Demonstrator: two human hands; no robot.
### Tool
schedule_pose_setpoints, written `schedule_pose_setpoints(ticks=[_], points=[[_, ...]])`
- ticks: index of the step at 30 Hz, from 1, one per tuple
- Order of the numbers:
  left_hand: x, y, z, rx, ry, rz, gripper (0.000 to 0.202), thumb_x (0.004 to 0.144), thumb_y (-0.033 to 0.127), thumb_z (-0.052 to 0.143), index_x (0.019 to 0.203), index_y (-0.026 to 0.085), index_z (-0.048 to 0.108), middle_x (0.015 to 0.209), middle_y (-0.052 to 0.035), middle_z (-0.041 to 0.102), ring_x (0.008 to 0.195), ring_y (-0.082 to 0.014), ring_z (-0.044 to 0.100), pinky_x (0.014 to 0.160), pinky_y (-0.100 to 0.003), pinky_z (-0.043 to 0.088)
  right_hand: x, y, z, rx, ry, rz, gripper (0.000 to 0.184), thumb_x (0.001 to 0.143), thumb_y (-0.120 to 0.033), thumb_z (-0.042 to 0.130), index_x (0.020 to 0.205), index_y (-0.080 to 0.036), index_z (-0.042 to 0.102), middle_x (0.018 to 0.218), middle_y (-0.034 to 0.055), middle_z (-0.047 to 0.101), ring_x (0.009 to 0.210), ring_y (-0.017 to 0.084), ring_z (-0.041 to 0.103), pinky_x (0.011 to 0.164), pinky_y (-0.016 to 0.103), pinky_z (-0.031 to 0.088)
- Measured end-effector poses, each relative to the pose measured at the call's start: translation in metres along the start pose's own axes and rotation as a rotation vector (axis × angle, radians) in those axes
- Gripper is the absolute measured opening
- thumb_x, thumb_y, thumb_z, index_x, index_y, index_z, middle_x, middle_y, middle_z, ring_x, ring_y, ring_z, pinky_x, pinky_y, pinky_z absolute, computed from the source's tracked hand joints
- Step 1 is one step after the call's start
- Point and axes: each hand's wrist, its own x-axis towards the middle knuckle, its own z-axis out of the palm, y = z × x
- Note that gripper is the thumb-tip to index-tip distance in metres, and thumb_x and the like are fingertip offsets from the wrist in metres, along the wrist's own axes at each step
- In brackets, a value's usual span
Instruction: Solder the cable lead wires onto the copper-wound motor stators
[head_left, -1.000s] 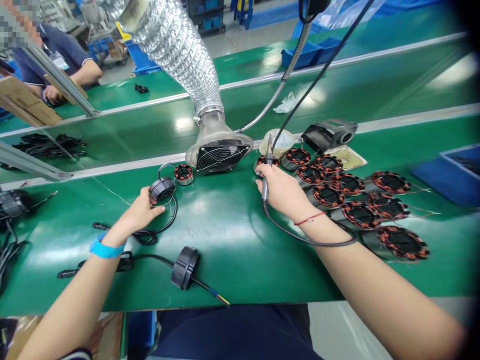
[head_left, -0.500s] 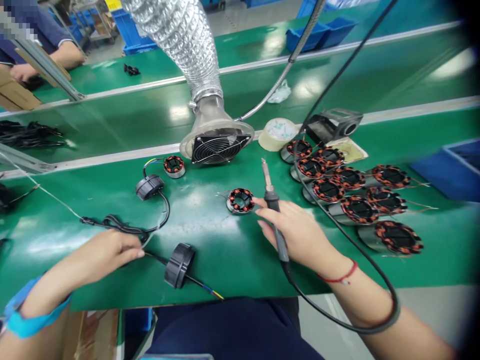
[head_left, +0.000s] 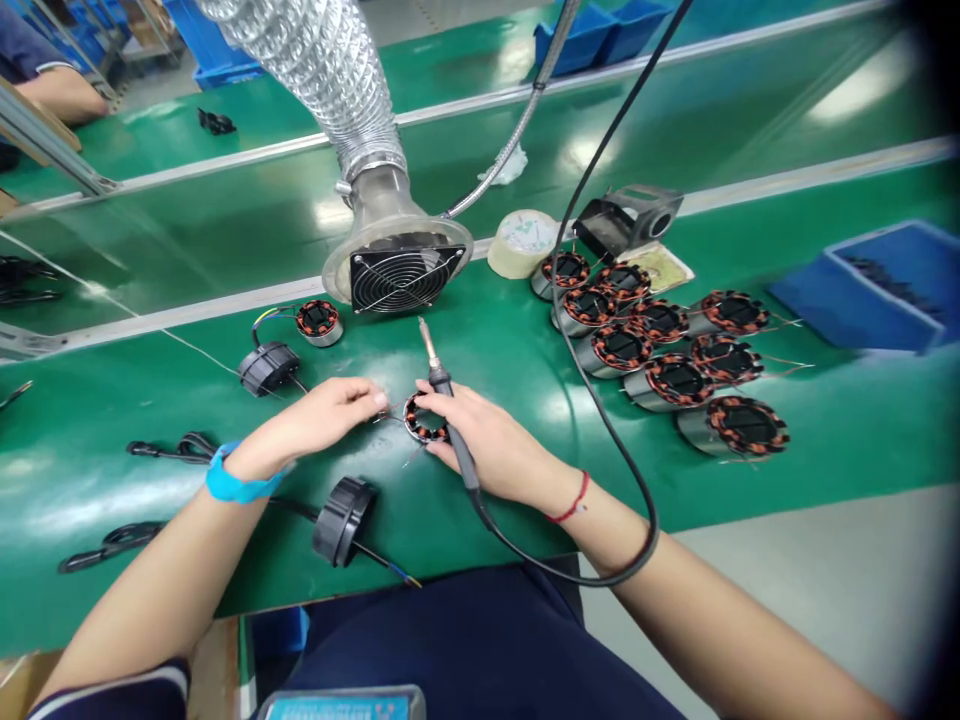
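A small stator with copper windings (head_left: 421,420) lies on the green bench in front of me. My right hand (head_left: 491,450) is closed around a soldering iron (head_left: 444,388), tip pointing up and away, while its fingers also touch the stator's right side. My left hand (head_left: 330,412) reaches in from the left, fingertips pinched at the thin wire leads on the stator's left edge. The iron's black cable (head_left: 600,400) loops round my right forearm.
A fume extractor fan (head_left: 401,275) on a foil duct stands just behind. Several wound stators (head_left: 660,340) lie at the right, with a tape roll (head_left: 521,243) and an iron stand (head_left: 626,220). Black round caps with cables (head_left: 341,520) lie at the left. Blue bin (head_left: 862,290) far right.
The stator came nearer, between both hands. My left hand left the black cables and moved right to the stator's leads. My right hand, still gripping the iron, shifted left.
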Motion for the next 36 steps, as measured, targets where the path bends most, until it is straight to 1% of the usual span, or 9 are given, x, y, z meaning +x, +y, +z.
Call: schedule_pose_setpoints(ticks=[3, 9, 12, 17, 22, 28, 30, 33, 36], points=[[0.003, -0.003, 0.002, -0.051, -0.113, -0.012, 0.031, 0.086, 0.042, 0.054, 0.075, 0.016, 0.065, 0.074, -0.0015, 0.062, 0.07, -0.0136, 0.049, 0.065, -0.026, 0.038, -0.005, -0.003, 0.007, 0.033, 0.022, 0.005, 0.052, 0.086, -0.015, 0.063, 0.134, -0.019, 0.043, 0.143, 0.0179, 0.051, 0.133, 0.029, 0.049, 0.105, 0.055, 0.049], [0.012, -0.005, 0.014, -0.556, -0.035, -0.132, 0.032, 0.073, 0.044, 0.069, 0.073, 0.014, 0.06, 0.056, 0.0055, 0.042, 0.047, -0.0048, 0.026, 0.046, -0.02, 0.016, -0.007, 0.002, 0.019, 0.059, 0.101, -0.027, 0.057, 0.085, -0.014, 0.065, 0.137, -0.016, 0.04, 0.142, 0.0203, 0.051, 0.131, 0.032, 0.05, 0.103, 0.056, 0.05], [0.02, -0.001, 0.024, -0.681, 0.002, -0.097, 0.036, 0.073, 0.047, 0.07, 0.072, 0.014, 0.057, 0.056, 0.0062, 0.04, 0.046, -0.0041, 0.024, 0.045, -0.02, 0.014, -0.007, 0.002, 0.02, 0.044, 0.089, -0.036, 0.057, 0.087, -0.018, 0.065, 0.138, -0.017, 0.04, 0.138, 0.0184, 0.054, 0.128, 0.031, 0.053, 0.101, 0.055, 0.052], [0.011, -0.002, 0.021, -0.362, 0.109, -0.036, 0.036, 0.087, 0.05, 0.055, 0.083, 0.014, 0.06, 0.067, 0.002, 0.05, 0.055, -0.0078, 0.036, 0.05, -0.02, 0.027, -0.009, 0.005, 0.018, 0.052, 0.138, 0.005, 0.06, 0.085, -0.017, 0.067, 0.138, -0.018, 0.038, 0.138, 0.0172, 0.054, 0.127, 0.031, 0.053, 0.101, 0.054, 0.052], [-0.007, -0.009, 0.014, -0.063, -0.036, 0.019, 0.03, 0.091, 0.041, 0.051, 0.082, 0.015, 0.065, 0.08, -0.0025, 0.062, 0.075, -0.0138, 0.052, 0.068, -0.025, 0.041, -0.009, 0.006, 0.017, 0.053, 0.157, 0.018, 0.059, 0.083, -0.015, 0.069, 0.135, -0.018, 0.041, 0.135, 0.0169, 0.057, 0.125, 0.031, 0.054, 0.099, 0.055, 0.053], [0.008, -0.002, 0.021, -0.133, -0.116, 0.2, 0.028, 0.09, 0.035, 0.053, 0.076, 0.015, 0.066, 0.076, -0.0028, 0.063, 0.074, -0.014, 0.055, 0.072, -0.026, 0.041, -0.008, 0.004, 0.018, 0.035, 0.158, 0.03, 0.053, 0.085, -0.018, 0.067, 0.133, -0.02, 0.044, 0.134, 0.0151, 0.058, 0.123, 0.03, 0.056, 0.098, 0.055, 0.053], [0.014, -0.001, 0.024, -0.21, -0.111, 0.19, 0.029, 0.089, 0.036, 0.053, 0.072, 0.015, 0.063, 0.072, -0.0019, 0.061, 0.071, -0.0132, 0.053, 0.07, -0.025, 0.041, -0.008, 0.005, 0.018, 0.025, 0.183, 0.044, 0.052, 0.086, -0.02, 0.065, 0.133, -0.021, 0.044, 0.132, 0.0148, 0.059, 0.121, 0.03, 0.057, 0.098, 0.056, 0.053], [0.015, -0.003, 0.028, -0.28, -0.014, 0.122, 0.027, 0.09, 0.04, 0.052, 0.083, 0.016, 0.062, 0.072, 0.001, 0.057, 0.066, -0.0109, 0.047, 0.065, -0.023, 0.039, -0.008, 0.006, 0.017, -0.004, 0.264, 0.107, 0.054, 0.086, -0.021, 0.066, 0.135, -0.021, 0.042, 0.13, 0.0149, 0.06, 0.118, 0.03, 0.058, 0.097, 0.055, 0.054], [0.011, -0.005, 0.032, -0.196, -0.101, 0.087, 0.03, 0.091, 0.043, 0.052, 0.093, 0.016, 0.064, 0.081, -0.0006, 0.062, 0.07, -0.0123, 0.05, 0.066, -0.024, 0.04, -0.008, 0.008, 0.016, -0.043, 0.322, 0.152, 0.057, 0.085, -0.022, 0.067, 0.136, -0.021, 0.041, 0.129, 0.0148, 0.06, 0.116, 0.03, 0.058, 0.096, 0.054, 0.054]])
